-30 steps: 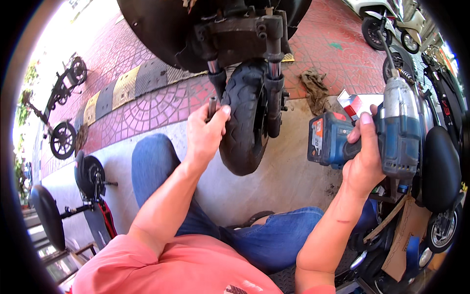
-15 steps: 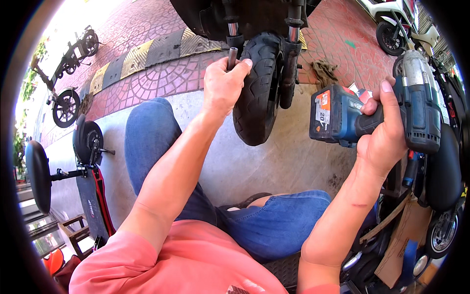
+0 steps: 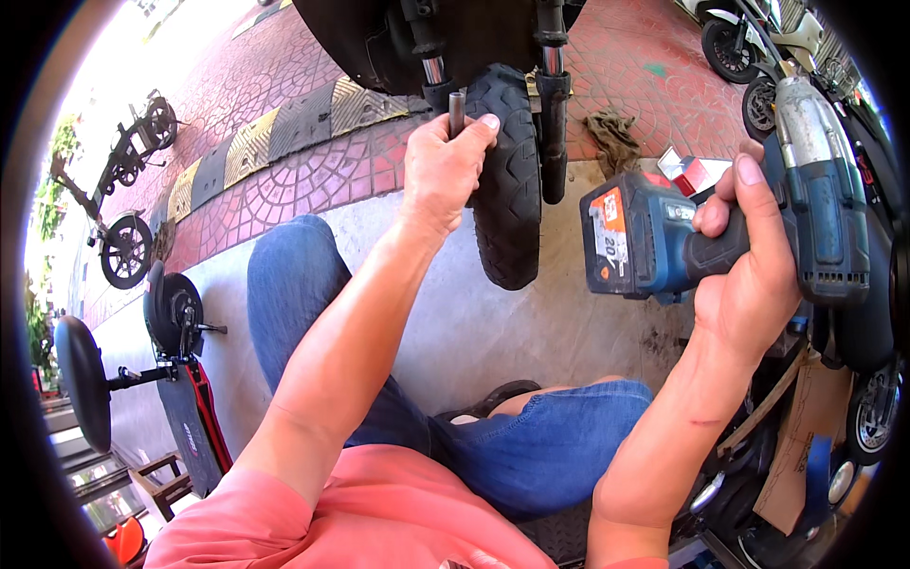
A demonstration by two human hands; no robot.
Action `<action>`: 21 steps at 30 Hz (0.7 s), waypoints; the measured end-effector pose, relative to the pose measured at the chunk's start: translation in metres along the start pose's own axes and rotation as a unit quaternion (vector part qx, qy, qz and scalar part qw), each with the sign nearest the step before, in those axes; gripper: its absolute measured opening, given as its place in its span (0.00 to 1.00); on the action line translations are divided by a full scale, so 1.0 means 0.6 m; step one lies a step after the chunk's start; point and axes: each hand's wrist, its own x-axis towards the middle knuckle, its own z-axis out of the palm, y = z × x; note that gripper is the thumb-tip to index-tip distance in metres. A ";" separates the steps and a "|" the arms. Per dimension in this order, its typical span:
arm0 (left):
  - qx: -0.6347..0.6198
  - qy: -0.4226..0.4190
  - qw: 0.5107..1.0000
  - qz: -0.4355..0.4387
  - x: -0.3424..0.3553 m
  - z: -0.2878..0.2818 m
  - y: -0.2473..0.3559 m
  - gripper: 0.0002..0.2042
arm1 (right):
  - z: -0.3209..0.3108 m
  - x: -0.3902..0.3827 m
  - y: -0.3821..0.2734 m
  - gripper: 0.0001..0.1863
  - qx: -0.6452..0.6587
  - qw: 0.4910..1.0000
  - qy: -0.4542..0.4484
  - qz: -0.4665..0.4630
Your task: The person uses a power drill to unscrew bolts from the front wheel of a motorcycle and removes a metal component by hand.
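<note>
Head view, watched from my remote station. Left hand, upper centre of the frame: fingers clamped on a metal tube, which stands nearly upright with its upper end clear of the fist. Tube position: just left of a black tyre. Thumb reaches toward the tread; I cannot tell whether it touches.

Right hand, right of centre: fingers curled tight around the handle of a blue and black power driver. Its grey metal nose points to the top of the frame; the battery pack faces left, near the middle.

Tyre sits between two fork legs at upper centre, under dark bodywork.

Containers: one small red and white carton, right of centre, partly hidden by the right hand and the battery pack. A white flap or panel angles up at its left; I cannot see its contents. Lower right: a brown cardboard piece, tilted; box or flat sheet, I cannot tell.

Surroundings: crumpled brown cloth at upper right of centre, near the carton. Yellow and black ramp strip across upper left. Kick scooter at lower left, beside a wooden stool.
</note>
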 end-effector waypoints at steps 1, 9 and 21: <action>-0.011 0.002 1.000 0.003 0.001 0.007 0.001 0.13 | 0.000 -0.003 -0.001 0.12 -0.003 1.000 0.004 0.009; -0.103 0.017 0.993 0.056 0.027 0.101 -0.021 0.13 | 0.023 -0.020 -0.022 0.21 0.019 0.992 -0.114 0.056; -0.088 -0.191 0.976 -0.055 0.056 0.095 0.072 0.13 | 0.125 -0.024 0.020 0.19 -0.066 0.986 -0.089 0.123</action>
